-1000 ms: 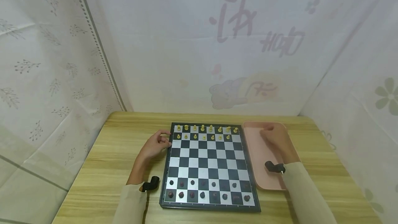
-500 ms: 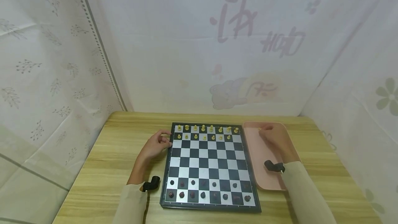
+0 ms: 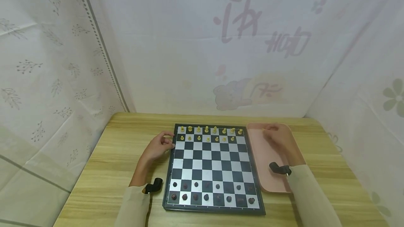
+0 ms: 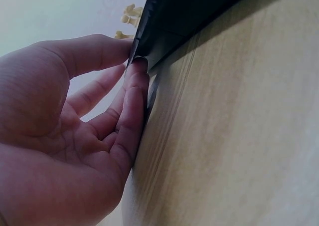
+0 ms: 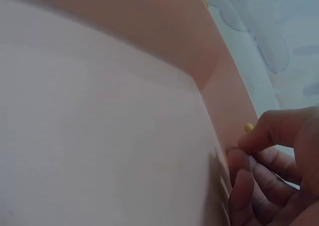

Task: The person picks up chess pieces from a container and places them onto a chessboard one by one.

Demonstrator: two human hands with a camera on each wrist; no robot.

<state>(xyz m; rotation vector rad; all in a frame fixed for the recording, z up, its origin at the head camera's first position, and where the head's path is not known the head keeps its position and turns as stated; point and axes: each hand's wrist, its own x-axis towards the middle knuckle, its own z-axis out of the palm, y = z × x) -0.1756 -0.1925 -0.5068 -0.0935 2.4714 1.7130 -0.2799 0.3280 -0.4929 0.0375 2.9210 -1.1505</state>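
Note:
In the head view my left hand (image 3: 156, 148) holds the left edge of the black-and-white chessboard (image 3: 197, 155). The left wrist view shows its thumb on the upper rim and curled fingers against the board's side. Over the far part of the pink tray (image 3: 262, 160), my right hand (image 3: 281, 139) pinches a small yellow pawn between thumb and fingertips. Only the round head of that pawn (image 5: 248, 127) shows in the right wrist view, close to the tray's wall; fingers hide the rest. Yellow chess pieces (image 3: 206, 129) fill two far rows, with the right end of the front one bare.
Dark chess pieces (image 3: 206, 197) stand in two rows along the board's near side. The tray lies right beside the board's right edge. Both rest on a wooden table (image 3: 104, 171), with patterned white cloth (image 3: 176, 45) hanging behind and at the sides.
My right hand has shifted slightly left within the tray, and a yellow tip came into view at its fingertips. The left hand keeps its place on the board.

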